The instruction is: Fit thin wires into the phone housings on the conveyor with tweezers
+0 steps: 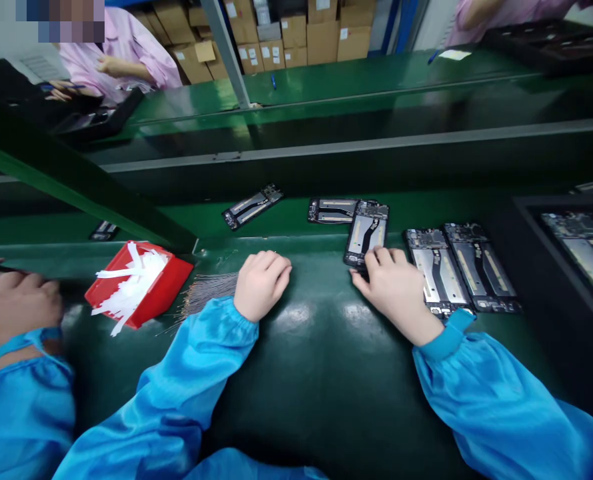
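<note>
My left hand (260,283) rests on the green belt (321,360), fingers curled under into a loose fist, with nothing showing in it. Just left of it lies a bundle of thin wires (209,292). My right hand (394,288) is curled over the near end of a bare phone frame (367,231), fingertips gripping its lower edge. Two more phone frames (459,267) lie side by side right of that hand. Farther back lie another frame (332,210) and a slanted one (252,206).
A red tray (169,283) of white strips sits at the left. A neighbour's hand (16,303) in a blue sleeve is at the far left. A black tray (576,253) of frames stands at the right. People in pink work behind a raised green shelf (376,80).
</note>
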{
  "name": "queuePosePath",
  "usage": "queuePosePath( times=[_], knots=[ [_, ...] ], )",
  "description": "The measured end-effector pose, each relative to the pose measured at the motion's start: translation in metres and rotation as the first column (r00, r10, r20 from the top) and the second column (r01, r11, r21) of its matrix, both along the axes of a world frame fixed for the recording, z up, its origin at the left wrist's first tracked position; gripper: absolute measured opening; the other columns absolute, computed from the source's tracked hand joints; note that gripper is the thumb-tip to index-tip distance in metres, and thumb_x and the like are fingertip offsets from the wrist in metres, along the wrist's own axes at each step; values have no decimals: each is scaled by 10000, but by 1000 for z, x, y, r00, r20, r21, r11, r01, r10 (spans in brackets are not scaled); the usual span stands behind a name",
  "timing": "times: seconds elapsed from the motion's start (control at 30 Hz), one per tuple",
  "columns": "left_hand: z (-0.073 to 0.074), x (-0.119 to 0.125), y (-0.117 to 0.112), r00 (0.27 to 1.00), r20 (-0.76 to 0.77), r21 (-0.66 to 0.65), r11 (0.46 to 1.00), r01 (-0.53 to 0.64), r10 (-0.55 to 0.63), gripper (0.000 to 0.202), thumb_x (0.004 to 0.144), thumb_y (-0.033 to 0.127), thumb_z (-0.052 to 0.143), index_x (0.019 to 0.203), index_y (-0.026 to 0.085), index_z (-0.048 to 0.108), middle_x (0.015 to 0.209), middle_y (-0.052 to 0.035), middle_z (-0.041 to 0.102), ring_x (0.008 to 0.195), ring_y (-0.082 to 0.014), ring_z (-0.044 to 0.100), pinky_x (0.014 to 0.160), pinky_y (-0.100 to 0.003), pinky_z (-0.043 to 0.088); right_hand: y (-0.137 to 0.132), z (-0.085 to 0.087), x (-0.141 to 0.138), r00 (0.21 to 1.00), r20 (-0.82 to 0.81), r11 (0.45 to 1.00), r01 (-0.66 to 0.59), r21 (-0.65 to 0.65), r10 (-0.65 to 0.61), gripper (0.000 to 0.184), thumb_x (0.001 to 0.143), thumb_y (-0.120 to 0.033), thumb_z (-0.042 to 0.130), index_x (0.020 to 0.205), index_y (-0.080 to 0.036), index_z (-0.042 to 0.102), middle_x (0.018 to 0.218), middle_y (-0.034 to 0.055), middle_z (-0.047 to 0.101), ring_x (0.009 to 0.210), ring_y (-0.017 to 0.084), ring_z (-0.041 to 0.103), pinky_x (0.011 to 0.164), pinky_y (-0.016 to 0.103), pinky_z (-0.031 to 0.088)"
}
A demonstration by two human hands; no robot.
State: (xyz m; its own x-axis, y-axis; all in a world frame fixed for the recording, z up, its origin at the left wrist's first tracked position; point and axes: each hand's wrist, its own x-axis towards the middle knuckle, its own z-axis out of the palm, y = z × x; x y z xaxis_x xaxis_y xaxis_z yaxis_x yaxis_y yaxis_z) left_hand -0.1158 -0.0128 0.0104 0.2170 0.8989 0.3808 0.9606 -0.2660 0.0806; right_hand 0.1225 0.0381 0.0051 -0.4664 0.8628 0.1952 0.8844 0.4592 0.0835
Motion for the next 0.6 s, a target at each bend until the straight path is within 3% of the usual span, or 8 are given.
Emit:
queuePosePath(
  times=[0.17, 0.3, 0.43, 0.53, 0.6],
  knots=[
    [-8, 20, -7, 986, 77, -44, 988, 151, -147, 183, 876, 209, 417, 864, 170, 595, 794, -39, 597, 754, -152, 527, 708, -291, 410, -34, -5, -5, 966, -41, 967, -255, -24, 254, 354, 825, -292, 422, 1110, -111, 529, 1014, 159, 584, 886, 259, 473, 620, 348, 403],
    [-15, 23, -8, 966, 179, -93, 974, 205, -187, 234, 876, 139, 373, 1005, 174, 566, 900, -50, 600, 857, -159, 535, 782, -302, 444, -49, -10, -18, 860, -104, 862, -506, -33, 500, 290, 811, -103, 390, 1042, -156, 557, 877, 93, 598, 819, 218, 492, 605, 329, 413],
    [-19, 21, -10, 946, 283, -130, 971, 200, -157, 273, 875, 145, 364, 1106, 190, 503, 1006, -61, 545, 923, -144, 537, 815, -277, 469, -50, -9, -31, 859, -177, 852, -506, -137, 481, 234, 816, -98, 372, 899, -193, 569, 828, 80, 575, 773, 214, 494, 563, 332, 396],
    [-19, 22, -12, 942, 312, -138, 975, 173, -123, 192, 859, 170, 399, 985, 183, 543, 988, -59, 513, 891, -136, 543, 784, -258, 479, -43, -7, -34, 859, -213, 845, -503, -183, 465, 180, 807, -119, 401, 862, -193, 555, 819, 77, 566, 781, 212, 495, 583, 332, 405],
    [-18, 24, -14, 941, 315, -154, 972, 176, -121, 148, 846, 165, 410, 873, 170, 556, 935, -53, 510, 847, -133, 536, 751, -247, 473, -35, -4, -32, 830, -354, 833, -517, -198, 430, 119, 787, -138, 440, 838, -184, 537, 813, 66, 547, 793, 202, 491, 631, 327, 419]
  ],
)
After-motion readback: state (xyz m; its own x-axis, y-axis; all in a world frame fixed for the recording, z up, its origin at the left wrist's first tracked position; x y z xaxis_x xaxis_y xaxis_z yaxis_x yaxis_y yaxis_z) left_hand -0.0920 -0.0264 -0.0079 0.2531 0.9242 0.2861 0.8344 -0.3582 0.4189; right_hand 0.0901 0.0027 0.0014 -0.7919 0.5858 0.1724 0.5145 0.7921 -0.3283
